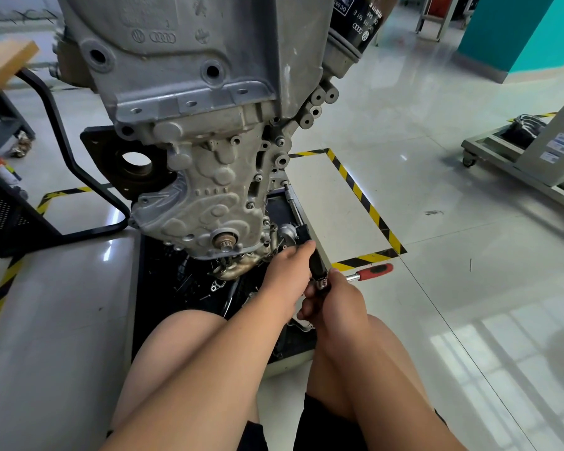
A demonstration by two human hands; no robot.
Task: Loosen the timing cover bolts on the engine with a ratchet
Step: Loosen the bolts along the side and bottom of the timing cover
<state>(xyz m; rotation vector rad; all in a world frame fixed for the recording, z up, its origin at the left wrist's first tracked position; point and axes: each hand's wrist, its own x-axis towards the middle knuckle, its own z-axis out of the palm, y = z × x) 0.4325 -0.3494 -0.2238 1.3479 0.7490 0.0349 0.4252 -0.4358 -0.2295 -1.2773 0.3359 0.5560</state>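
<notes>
1. engine (183, 60) — bare grey casting, standing on end over a black tray (163, 288), middle of view.
2. timing cover (205, 203) — ribbed grey plate on the engine face toward the camera; crank sprocket (225, 246) at its lower edge; small bolt heads (258, 178) seated along its right margin.
3. extension bar (293, 205) — slim, chrome. its far tip is on a fastener at the engine's right edge, just beside the cover; its near end enters the black tool shaft.
4. black tool shaft (316, 262) — slants down toward the person, in line with the bar, with a chrome collar at the near end.
5. left hand (287, 275) — fingers wrapped around the black tool shaft from the left side.
6. right hand (336, 297) — nearer the person, touching the left hand; fingers curled about the collar end of the shaft.
7. ratchet (373, 271) — red-and-black grip pointing right, low over the floor; the chrome neck runs in behind the right hand. whether it is joined to the shaft or lies loose cannot be told.
8. oil filter (362, 21) — black can, upper right of the engine.
9. floor tape (362, 196) — yellow-and-black stripes framing a rectangle right of the engine.
10. chair frame (62, 141) — black tube, left of the engine.
11. wooden tabletop (4, 63) — far left.
12. wheeled trolley (502, 157) — far right, well apart from the engine.
</notes>
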